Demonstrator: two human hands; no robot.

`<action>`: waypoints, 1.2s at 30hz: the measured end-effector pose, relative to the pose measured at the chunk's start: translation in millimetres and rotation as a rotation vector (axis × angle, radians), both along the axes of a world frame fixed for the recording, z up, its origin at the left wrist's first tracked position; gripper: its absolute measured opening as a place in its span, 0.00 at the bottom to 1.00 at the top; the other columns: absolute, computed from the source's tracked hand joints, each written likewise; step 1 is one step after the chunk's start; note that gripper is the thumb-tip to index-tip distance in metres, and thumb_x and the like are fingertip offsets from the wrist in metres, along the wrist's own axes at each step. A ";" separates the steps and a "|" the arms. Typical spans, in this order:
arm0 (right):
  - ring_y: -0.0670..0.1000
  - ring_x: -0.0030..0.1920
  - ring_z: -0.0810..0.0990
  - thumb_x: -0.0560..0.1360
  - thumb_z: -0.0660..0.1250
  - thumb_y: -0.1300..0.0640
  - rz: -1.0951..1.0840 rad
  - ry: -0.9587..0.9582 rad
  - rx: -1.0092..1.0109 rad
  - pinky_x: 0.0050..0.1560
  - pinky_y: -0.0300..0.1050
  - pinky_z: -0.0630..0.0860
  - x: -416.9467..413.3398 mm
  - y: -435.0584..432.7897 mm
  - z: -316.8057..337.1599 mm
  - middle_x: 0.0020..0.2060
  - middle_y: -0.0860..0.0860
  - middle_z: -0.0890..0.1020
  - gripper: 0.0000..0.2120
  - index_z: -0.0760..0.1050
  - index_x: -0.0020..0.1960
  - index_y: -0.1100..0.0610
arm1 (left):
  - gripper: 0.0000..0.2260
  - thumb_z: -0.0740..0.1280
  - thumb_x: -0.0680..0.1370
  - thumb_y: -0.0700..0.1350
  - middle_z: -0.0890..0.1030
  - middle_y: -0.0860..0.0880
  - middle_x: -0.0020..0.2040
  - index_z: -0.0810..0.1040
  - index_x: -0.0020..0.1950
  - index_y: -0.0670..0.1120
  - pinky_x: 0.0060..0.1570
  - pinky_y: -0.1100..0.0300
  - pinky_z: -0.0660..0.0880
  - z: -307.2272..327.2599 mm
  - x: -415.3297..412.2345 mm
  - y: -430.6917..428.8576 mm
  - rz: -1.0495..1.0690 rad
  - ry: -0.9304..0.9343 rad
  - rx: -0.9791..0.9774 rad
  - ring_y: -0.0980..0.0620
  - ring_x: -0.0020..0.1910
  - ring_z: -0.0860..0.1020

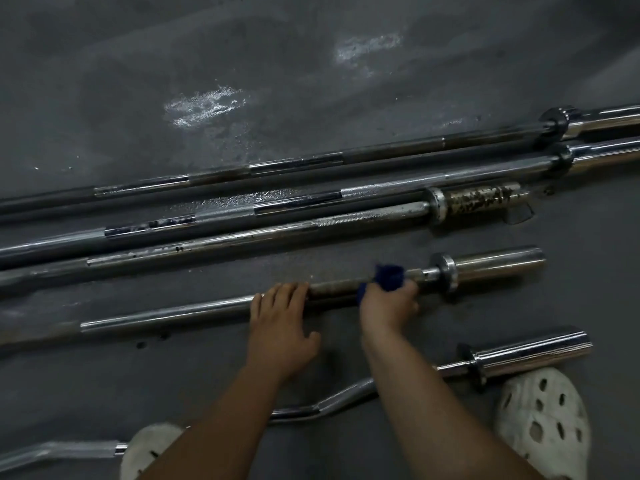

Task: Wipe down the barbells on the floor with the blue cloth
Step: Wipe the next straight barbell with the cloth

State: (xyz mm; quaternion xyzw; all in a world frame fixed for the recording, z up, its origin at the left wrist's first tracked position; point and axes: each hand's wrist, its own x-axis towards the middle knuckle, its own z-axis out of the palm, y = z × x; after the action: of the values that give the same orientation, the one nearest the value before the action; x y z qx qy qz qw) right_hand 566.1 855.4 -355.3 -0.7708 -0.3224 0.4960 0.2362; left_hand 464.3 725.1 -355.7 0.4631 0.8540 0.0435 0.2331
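Several steel barbells lie side by side on the dark floor. The fourth barbell [194, 311] from the far side runs left to right in front of me, its sleeve [495, 263] at the right end. My right hand [389, 308] grips the blue cloth [388, 277] wrapped over this bar's shaft, just left of the collar. My left hand [280, 323] rests on the same shaft a little further left, fingers straight over the bar. A rusty patch of shaft shows between my two hands.
Three longer barbells [294, 197] lie beyond, one with a rust-spotted sleeve [479, 200]. A curl bar [530, 353] lies nearest me, passing under my arms. My white perforated shoes [543, 424] stand on either side of it. Bare grey floor [242, 64] stretches beyond the bars.
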 end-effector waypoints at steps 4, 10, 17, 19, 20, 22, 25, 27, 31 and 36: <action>0.52 0.46 0.75 0.72 0.70 0.62 0.484 -0.122 0.074 0.51 0.43 0.72 19.9 -19.3 14.4 0.56 0.53 0.70 0.15 0.73 0.58 0.56 | 0.36 0.63 0.64 0.58 0.71 0.48 0.69 0.68 0.73 0.52 0.73 0.44 0.59 -1.9 6.1 -7.8 -0.008 0.049 0.029 0.45 0.68 0.67; 0.57 0.62 0.68 0.70 0.73 0.62 0.737 -0.461 0.465 0.58 0.43 0.66 61.5 3.4 10.7 0.63 0.56 0.68 0.21 0.74 0.62 0.57 | 0.46 0.65 0.66 0.59 0.51 0.44 0.81 0.51 0.81 0.49 0.77 0.42 0.47 -10.7 19.2 -22.0 -0.093 0.108 -0.041 0.42 0.80 0.48; 0.55 0.59 0.69 0.69 0.72 0.58 1.160 -0.433 0.525 0.55 0.48 0.73 26.7 -18.6 6.2 0.58 0.52 0.70 0.19 0.75 0.59 0.53 | 0.48 0.66 0.70 0.58 0.40 0.45 0.81 0.43 0.82 0.48 0.76 0.45 0.38 -14.2 17.3 -23.4 -0.119 0.106 -0.073 0.44 0.79 0.39; 0.57 0.59 0.70 0.68 0.72 0.60 1.009 -0.514 0.535 0.52 0.51 0.74 44.3 8.7 9.3 0.57 0.53 0.71 0.19 0.76 0.58 0.53 | 0.48 0.67 0.69 0.59 0.41 0.45 0.81 0.43 0.82 0.48 0.76 0.45 0.40 -13.8 12.8 -18.4 -0.119 0.108 -0.079 0.44 0.80 0.40; 0.58 0.60 0.70 0.67 0.72 0.62 0.885 -0.561 0.522 0.52 0.51 0.74 58.2 22.2 10.1 0.58 0.54 0.70 0.19 0.76 0.58 0.54 | 0.49 0.67 0.69 0.60 0.41 0.45 0.81 0.43 0.82 0.49 0.77 0.44 0.40 -14.5 11.2 -15.6 -0.118 0.109 -0.085 0.44 0.80 0.40; 0.59 0.61 0.69 0.67 0.71 0.65 0.798 -0.645 0.497 0.54 0.52 0.73 77.2 33.4 7.9 0.61 0.56 0.70 0.22 0.76 0.60 0.55 | 0.49 0.66 0.69 0.61 0.42 0.45 0.81 0.43 0.81 0.49 0.77 0.43 0.42 -17.6 7.1 -11.4 -0.113 0.112 -0.093 0.44 0.80 0.41; 0.61 0.63 0.68 0.69 0.72 0.64 0.890 -0.685 0.492 0.57 0.53 0.74 73.0 22.3 -0.3 0.66 0.58 0.67 0.27 0.72 0.66 0.56 | 0.49 0.65 0.68 0.62 0.46 0.44 0.82 0.45 0.82 0.48 0.77 0.41 0.45 -20.4 -0.2 -2.8 -0.119 0.137 -0.077 0.43 0.80 0.45; 0.59 0.61 0.71 0.71 0.72 0.61 0.894 -0.630 0.432 0.57 0.50 0.74 66.1 23.7 0.5 0.66 0.58 0.65 0.27 0.70 0.68 0.57 | 0.49 0.65 0.69 0.63 0.47 0.45 0.82 0.44 0.81 0.49 0.77 0.41 0.44 -21.5 -2.9 -0.6 -0.124 0.136 -0.096 0.43 0.80 0.46; 0.60 0.57 0.77 0.72 0.71 0.62 0.702 -0.464 0.390 0.57 0.51 0.75 71.7 38.9 1.0 0.65 0.57 0.68 0.20 0.71 0.63 0.58 | 0.48 0.65 0.67 0.62 0.52 0.44 0.81 0.49 0.81 0.48 0.76 0.41 0.47 -22.1 -2.4 0.2 -0.114 0.134 -0.066 0.43 0.80 0.50; 0.59 0.53 0.77 0.72 0.70 0.61 0.901 -0.300 0.364 0.53 0.46 0.74 35.7 1.0 4.8 0.60 0.54 0.69 0.17 0.74 0.60 0.54 | 0.47 0.61 0.67 0.63 0.50 0.47 0.81 0.46 0.81 0.49 0.77 0.43 0.43 -16.5 1.1 3.5 -0.102 0.107 -0.083 0.45 0.80 0.48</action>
State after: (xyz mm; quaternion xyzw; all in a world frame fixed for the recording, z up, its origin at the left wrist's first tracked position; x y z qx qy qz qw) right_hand 601.7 856.3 -350.4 -0.5644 -0.7344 0.3682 0.0803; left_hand 465.4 728.6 -372.1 0.4977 0.8415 -0.0289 0.2080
